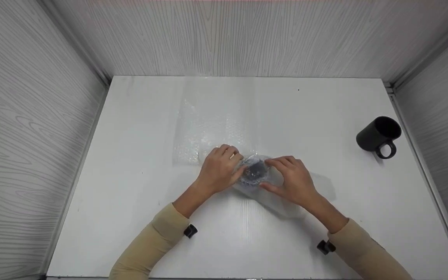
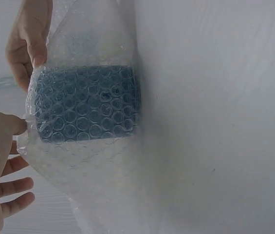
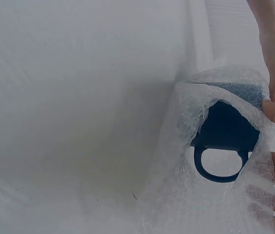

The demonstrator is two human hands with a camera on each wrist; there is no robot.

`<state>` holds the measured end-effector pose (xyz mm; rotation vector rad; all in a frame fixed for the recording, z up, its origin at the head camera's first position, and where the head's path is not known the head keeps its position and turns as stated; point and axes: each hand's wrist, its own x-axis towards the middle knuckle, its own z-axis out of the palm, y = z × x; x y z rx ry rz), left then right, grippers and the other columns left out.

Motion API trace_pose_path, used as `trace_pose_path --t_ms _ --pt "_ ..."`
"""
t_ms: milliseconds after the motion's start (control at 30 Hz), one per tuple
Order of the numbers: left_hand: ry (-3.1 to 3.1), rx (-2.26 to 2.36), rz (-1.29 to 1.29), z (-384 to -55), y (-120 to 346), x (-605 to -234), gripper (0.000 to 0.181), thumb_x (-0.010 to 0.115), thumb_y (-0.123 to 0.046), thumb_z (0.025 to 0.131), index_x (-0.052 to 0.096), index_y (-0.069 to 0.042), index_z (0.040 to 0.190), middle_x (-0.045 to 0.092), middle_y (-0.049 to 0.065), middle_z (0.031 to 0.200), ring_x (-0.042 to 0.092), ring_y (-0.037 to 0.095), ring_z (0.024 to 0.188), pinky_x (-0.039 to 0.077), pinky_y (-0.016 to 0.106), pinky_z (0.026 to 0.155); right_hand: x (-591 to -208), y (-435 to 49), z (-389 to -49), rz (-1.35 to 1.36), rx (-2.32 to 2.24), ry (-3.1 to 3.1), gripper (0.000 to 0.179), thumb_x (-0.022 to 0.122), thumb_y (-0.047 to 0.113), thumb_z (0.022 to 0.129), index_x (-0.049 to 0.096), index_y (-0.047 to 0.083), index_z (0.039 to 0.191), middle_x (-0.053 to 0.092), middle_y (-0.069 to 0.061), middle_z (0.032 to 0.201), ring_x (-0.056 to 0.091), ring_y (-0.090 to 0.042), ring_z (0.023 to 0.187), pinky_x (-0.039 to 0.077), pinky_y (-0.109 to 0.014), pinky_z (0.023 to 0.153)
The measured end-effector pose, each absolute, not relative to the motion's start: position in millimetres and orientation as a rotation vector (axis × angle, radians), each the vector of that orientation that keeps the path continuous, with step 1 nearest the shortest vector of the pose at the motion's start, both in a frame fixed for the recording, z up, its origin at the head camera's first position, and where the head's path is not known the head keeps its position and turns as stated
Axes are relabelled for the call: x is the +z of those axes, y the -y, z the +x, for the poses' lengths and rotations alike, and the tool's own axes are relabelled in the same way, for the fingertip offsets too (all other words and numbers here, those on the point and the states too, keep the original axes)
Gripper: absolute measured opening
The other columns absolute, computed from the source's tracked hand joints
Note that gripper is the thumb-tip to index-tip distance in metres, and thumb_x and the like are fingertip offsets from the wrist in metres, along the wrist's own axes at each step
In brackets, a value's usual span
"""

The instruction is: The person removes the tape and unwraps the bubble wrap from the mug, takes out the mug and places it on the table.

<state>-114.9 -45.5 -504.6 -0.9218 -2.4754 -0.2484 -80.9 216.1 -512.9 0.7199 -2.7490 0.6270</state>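
A dark mug (image 3: 227, 126) stands wrapped in bubble wrap (image 2: 88, 161) near the table's front middle. Through the gap in the wrap its handle shows bare in the right wrist view, while the left wrist view has its side under a layer of bubbles. My left hand (image 1: 219, 170) pinches the wrap's upper edge between thumb and index finger on the left, its other fingers spread. From the right, my right hand (image 1: 292, 181) holds the wrap at the mug's top with thumb and fingers either side of it. In the head view the mug's round top appears through the plastic.
A second mug, black (image 1: 373, 136), lies tilted near the table's right edge with its handle toward the front. Part of the clear bubble wrap sheet extends flat toward the back of the white table (image 1: 130, 128). Grey wood-grain panels (image 1: 224, 39) enclose the back and sides.
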Motion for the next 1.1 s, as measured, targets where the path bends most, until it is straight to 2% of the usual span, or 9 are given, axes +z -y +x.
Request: trace_pose_path --t_ms 267,800,1100 --pt "2.46 -0.276 -0.89 -116 51 -501 0.022 0.075 -0.037 0.097 0.077 -0.015 0.101 0.075 0.001 0.101 0.072 0.021 0.102 0.062 0.034 0.086 -512 -216 -80 0.718 0.629 2.739 0.068 0.091 0.051 0.078 0.072 0.012 0.13 0.076 -0.007 0.12 0.067 -0.031 0.114 0.055 -0.049 0.094" --pt "2.468 -0.373 -0.818 -114 62 -501 0.02 0.077 -0.033 0.095 0.076 -0.013 0.098 0.075 0.001 0.101 0.07 0.02 0.1 0.061 0.034 0.083 -514 -216 -80 0.711 0.659 2.757 0.066 0.09 0.05 0.079 0.071 0.012 0.13 0.076 -0.007 0.122 0.067 -0.032 0.115 0.055 -0.051 0.095" --pt "2.464 -0.386 -0.809 -111 66 -499 0.018 0.078 -0.031 0.095 0.076 -0.013 0.097 0.075 0.001 0.1 0.071 0.021 0.101 0.062 0.034 0.084 -511 -217 -80 0.711 0.689 2.772 0.077 0.09 0.05 0.078 0.064 0.012 0.14 0.075 -0.006 0.126 0.067 -0.032 0.118 0.054 -0.052 0.098"
